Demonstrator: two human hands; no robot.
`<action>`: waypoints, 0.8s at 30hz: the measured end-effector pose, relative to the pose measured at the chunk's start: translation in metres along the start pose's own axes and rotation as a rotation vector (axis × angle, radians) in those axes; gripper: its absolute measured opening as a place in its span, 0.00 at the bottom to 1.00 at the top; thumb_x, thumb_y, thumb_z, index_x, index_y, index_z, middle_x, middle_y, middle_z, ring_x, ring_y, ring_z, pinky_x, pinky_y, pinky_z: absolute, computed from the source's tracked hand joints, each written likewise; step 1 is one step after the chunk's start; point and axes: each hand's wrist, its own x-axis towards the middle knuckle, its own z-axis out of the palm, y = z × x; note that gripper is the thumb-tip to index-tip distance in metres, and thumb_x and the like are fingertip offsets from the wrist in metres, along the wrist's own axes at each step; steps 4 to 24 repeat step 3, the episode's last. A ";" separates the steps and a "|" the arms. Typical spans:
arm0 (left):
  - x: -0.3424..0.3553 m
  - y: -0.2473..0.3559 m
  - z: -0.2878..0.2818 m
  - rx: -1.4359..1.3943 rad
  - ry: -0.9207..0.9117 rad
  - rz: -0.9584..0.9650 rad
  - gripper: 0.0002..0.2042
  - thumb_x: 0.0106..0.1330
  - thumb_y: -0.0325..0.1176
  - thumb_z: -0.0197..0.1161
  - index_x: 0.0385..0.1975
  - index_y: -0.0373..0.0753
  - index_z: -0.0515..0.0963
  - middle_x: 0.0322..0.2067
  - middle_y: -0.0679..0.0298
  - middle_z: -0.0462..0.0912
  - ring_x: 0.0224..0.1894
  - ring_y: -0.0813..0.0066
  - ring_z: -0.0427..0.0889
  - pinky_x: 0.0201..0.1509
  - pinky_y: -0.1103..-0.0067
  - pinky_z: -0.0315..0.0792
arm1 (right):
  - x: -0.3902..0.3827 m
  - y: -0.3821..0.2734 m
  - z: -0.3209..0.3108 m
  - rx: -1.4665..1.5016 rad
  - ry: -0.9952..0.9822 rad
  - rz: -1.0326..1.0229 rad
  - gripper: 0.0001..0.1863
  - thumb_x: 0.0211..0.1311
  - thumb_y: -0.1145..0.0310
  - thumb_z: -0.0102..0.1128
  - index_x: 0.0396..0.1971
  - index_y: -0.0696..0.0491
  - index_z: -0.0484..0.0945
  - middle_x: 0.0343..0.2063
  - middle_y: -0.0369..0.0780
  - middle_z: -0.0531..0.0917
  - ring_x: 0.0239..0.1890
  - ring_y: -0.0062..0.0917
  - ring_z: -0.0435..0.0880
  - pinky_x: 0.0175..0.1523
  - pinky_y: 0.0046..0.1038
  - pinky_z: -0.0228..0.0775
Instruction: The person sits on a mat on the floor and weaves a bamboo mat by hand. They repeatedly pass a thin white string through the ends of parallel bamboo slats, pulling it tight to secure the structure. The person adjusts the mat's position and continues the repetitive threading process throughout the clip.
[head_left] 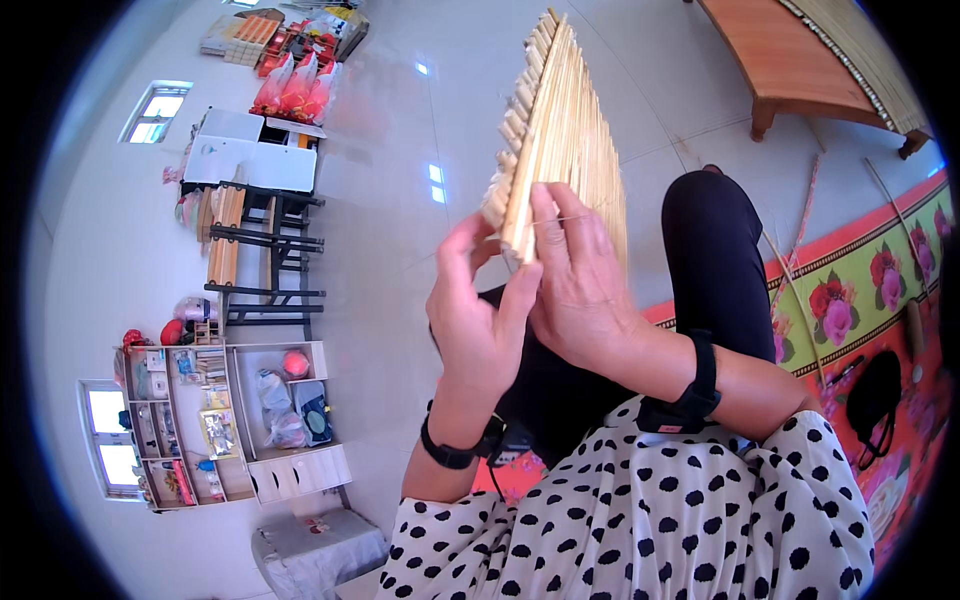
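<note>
A mat of pale straw-like stalks (572,120) stretches away from me, its cut stalk ends bunched in a row along the left edge. At the mat's near corner, my left hand (475,315) curls its fingers and thumb around the bound edge. My right hand (585,285) presses its fingers over the nearest stalks, close to the left thumb. A thin strand crosses the right fingers; its ends are hard to make out. The right thumb is mostly hidden. Both wrists wear black straps.
Against the left wall stand a shelf unit (240,425) and stacked dark-framed furniture (270,250). An orange-brown wooden table (800,60) bearing another stalk mat is at the upper right. On the flowered cloth (905,275) at right lie loose stalks and a black item (874,400).
</note>
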 end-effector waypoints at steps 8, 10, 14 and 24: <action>0.017 -0.005 0.000 -0.069 -0.028 -0.192 0.27 0.66 0.37 0.64 0.59 0.28 0.65 0.52 0.48 0.78 0.48 0.61 0.83 0.51 0.73 0.76 | 0.003 -0.001 -0.009 0.090 -0.077 -0.025 0.46 0.48 0.70 0.66 0.66 0.68 0.52 0.61 0.58 0.60 0.60 0.53 0.65 0.65 0.44 0.59; 0.017 -0.005 0.000 -0.069 -0.028 -0.192 0.27 0.66 0.37 0.64 0.59 0.28 0.65 0.52 0.48 0.78 0.48 0.61 0.83 0.51 0.73 0.76 | 0.003 -0.001 -0.009 0.090 -0.077 -0.025 0.46 0.48 0.70 0.66 0.66 0.68 0.52 0.61 0.58 0.60 0.60 0.53 0.65 0.65 0.44 0.59; 0.017 -0.005 0.000 -0.069 -0.028 -0.192 0.27 0.66 0.37 0.64 0.59 0.28 0.65 0.52 0.48 0.78 0.48 0.61 0.83 0.51 0.73 0.76 | 0.003 -0.001 -0.009 0.090 -0.077 -0.025 0.46 0.48 0.70 0.66 0.66 0.68 0.52 0.61 0.58 0.60 0.60 0.53 0.65 0.65 0.44 0.59; 0.017 -0.005 0.000 -0.069 -0.028 -0.192 0.27 0.66 0.37 0.64 0.59 0.28 0.65 0.52 0.48 0.78 0.48 0.61 0.83 0.51 0.73 0.76 | 0.003 -0.001 -0.009 0.090 -0.077 -0.025 0.46 0.48 0.70 0.66 0.66 0.68 0.52 0.61 0.58 0.60 0.60 0.53 0.65 0.65 0.44 0.59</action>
